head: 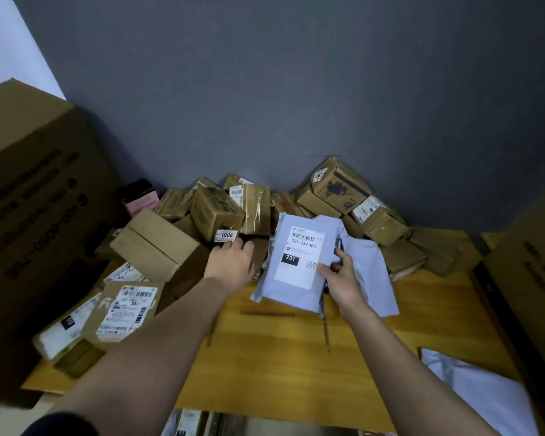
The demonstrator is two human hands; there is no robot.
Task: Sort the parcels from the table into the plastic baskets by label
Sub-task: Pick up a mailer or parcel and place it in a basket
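Observation:
A pale grey mailer bag [293, 278] with a white label reading 231-239-K01 is tilted up off the wooden table [296, 357]. My right hand [340, 278] grips its right edge, thumb on the label. My left hand [233, 262] reaches into the heap of brown cardboard parcels [221, 212] and touches a small box beside a tag marked 1006 [225, 236]. Whether its fingers curl round anything is hidden. A second pale mailer [372, 272] lies behind my right hand.
Large cartons stand at the left [29, 199] and right [529, 262]. A labelled flat box [123, 313] and a white packet [63, 332] lie front left. Another pale bag [472, 391] lies front right. More brown parcels [343, 190] pile against the grey wall.

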